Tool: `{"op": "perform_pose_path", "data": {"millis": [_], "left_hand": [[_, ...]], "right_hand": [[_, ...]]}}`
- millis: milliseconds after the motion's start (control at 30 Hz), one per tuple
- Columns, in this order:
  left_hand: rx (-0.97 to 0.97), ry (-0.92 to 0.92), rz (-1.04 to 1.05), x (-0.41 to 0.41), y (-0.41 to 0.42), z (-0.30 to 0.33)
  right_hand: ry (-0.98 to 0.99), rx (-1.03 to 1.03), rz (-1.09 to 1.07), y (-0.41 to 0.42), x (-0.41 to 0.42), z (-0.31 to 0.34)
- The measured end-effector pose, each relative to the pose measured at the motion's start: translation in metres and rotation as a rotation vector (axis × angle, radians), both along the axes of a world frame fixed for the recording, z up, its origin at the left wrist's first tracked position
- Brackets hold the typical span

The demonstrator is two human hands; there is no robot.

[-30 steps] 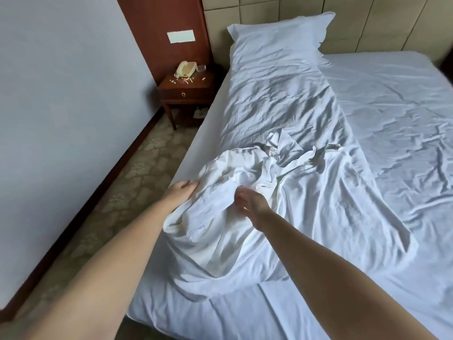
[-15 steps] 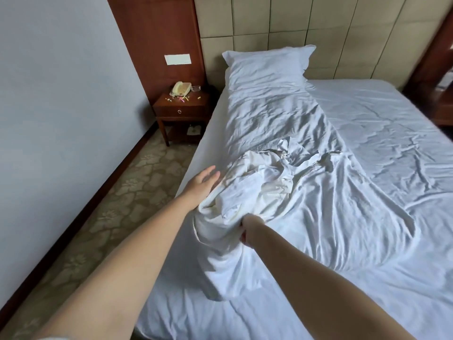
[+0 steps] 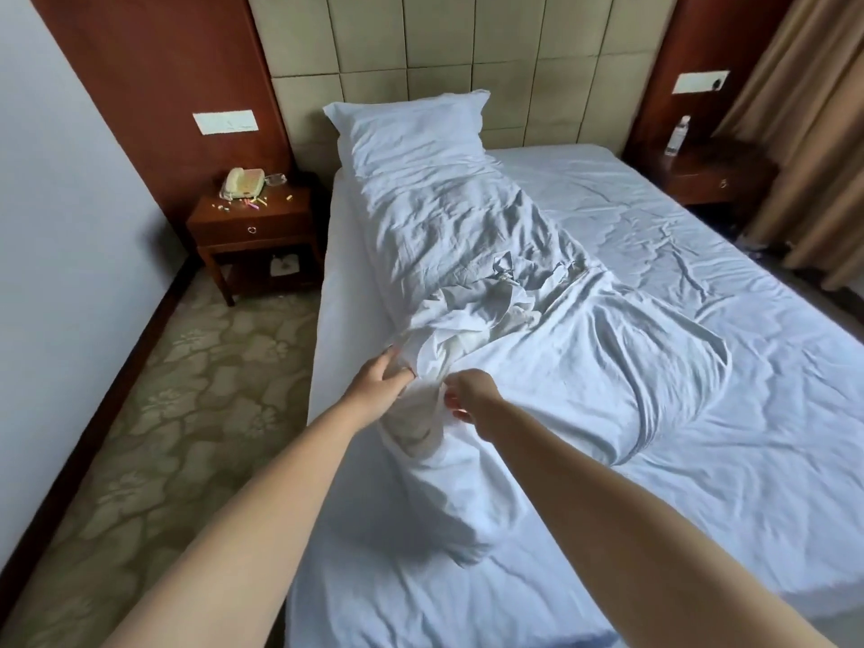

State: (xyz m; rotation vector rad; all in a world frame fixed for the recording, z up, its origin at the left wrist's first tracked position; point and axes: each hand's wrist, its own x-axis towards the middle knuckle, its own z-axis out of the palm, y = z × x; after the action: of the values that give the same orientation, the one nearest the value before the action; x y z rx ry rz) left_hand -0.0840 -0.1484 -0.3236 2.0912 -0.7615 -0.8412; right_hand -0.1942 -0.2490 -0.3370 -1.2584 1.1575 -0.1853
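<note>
The left hand [image 3: 381,383], laid flat against the bunched white cover [image 3: 472,484] half a second ago, now clutches a fold of it. The right hand [image 3: 470,395] pinches the cloth just beside. The bundle is drawn up between them over the bed [image 3: 748,460] near its left edge (probably being shaken out; its opening is hard to see). Counted: one cover, one pillow [image 3: 411,133], one nightstand [image 3: 252,226] with one telephone [image 3: 241,182], a second nightstand [image 3: 715,175] with one bottle [image 3: 678,135].

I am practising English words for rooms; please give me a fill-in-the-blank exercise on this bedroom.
The left hand and the right hand both hold the bunched sheet on the ____.
The telephone stands on the nightstand at the person's ____ side.
The ____ lies against the headboard.
Missing words: bed; left; pillow.
</note>
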Motion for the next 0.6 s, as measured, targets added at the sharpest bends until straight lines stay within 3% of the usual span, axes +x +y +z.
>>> {"op": "perform_pose_path", "data": {"millis": [133, 267, 400, 500, 600], "left_hand": [[-0.027, 0.097, -0.051, 0.017, -0.018, -0.011], [0.004, 0.183, 0.014, 0.041, -0.037, -0.016], [0.046, 0.183, 0.051, 0.063, -0.056, -0.015], [0.137, 0.095, 0.035, 0.076, -0.065, -0.020], [0.153, 0.139, 0.041, 0.099, -0.064, -0.027]], "right_hand": [[0.328, -0.241, -0.215, -0.025, 0.021, -0.032], [0.376, -0.220, -0.365, -0.045, 0.041, -0.047], [0.297, -0.112, -0.322, -0.064, 0.070, -0.043], [0.108, -0.196, -0.456, -0.068, 0.094, -0.029], [0.012, -0.336, -0.247, -0.060, 0.101, -0.021]]}}
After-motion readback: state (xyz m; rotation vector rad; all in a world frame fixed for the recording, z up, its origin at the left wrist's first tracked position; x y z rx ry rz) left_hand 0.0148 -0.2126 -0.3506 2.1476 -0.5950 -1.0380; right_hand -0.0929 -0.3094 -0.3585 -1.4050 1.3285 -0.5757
